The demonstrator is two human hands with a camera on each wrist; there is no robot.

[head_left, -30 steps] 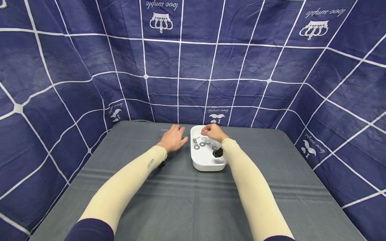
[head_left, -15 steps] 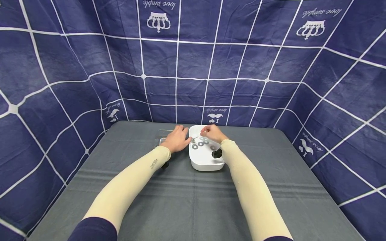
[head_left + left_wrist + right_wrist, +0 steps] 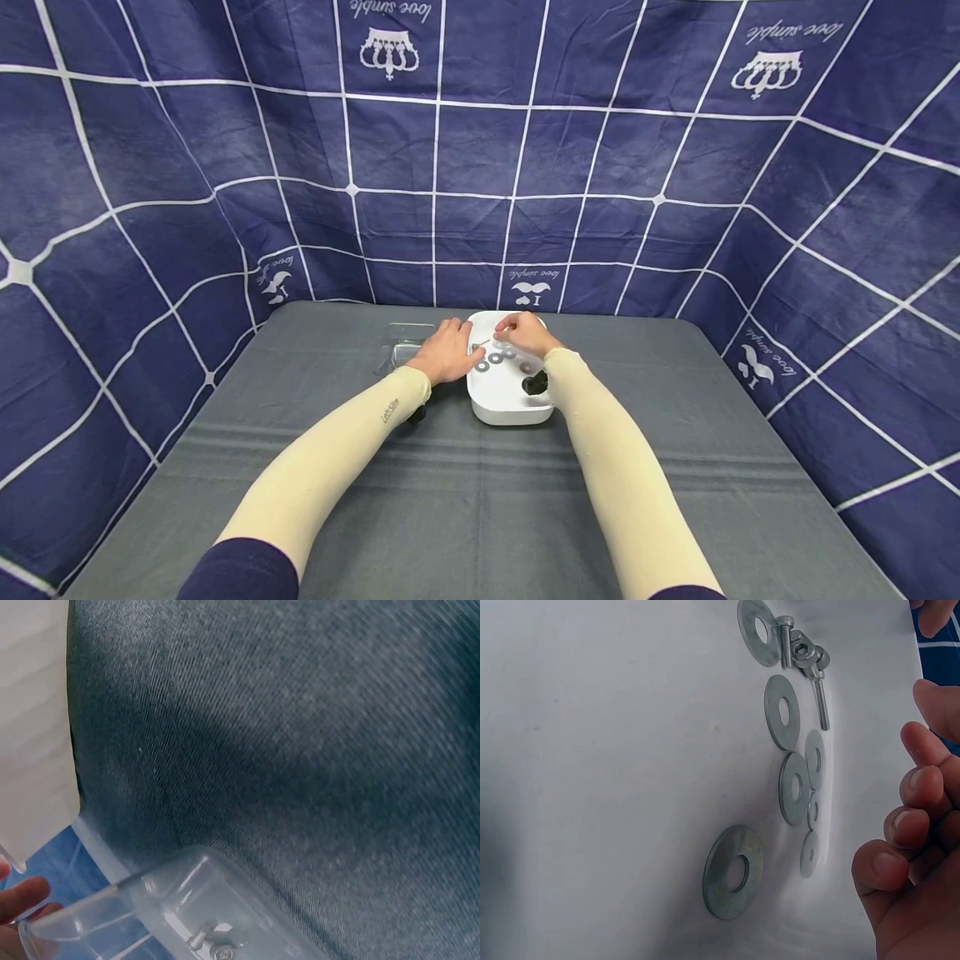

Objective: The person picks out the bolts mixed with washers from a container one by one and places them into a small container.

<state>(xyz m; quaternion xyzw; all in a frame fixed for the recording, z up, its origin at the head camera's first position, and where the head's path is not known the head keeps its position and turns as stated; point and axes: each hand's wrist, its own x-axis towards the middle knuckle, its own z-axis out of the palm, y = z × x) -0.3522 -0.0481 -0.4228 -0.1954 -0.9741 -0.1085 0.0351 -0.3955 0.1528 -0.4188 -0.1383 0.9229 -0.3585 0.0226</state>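
Note:
A white tray [image 3: 513, 414] stands on the table with several flat washers [image 3: 782, 712], a socket-head bolt [image 3: 786, 641] and a jointed metal fitting with a threaded rod [image 3: 810, 660] in it. My right hand [image 3: 527, 333] hovers over the tray's far part. Its fingers are loosely bent, with a small gap between thumb and forefinger and nothing visible between them. My left hand [image 3: 446, 352] is beside the tray's left rim, fingers spread and thumb reaching over that rim. Left of it lies a clear plastic container [image 3: 202, 877] with small metal parts [image 3: 217, 941] inside.
A grey cloth [image 3: 480, 517] covers the table. Blue checked curtains [image 3: 480, 150] hang behind it and at both sides. Small black wrist devices [image 3: 535, 383] sit under the sleeves.
My left hand has moved right, from beside the clear container to the tray's left rim, uncovering more of the container. The right hand stays almost in place over the tray.

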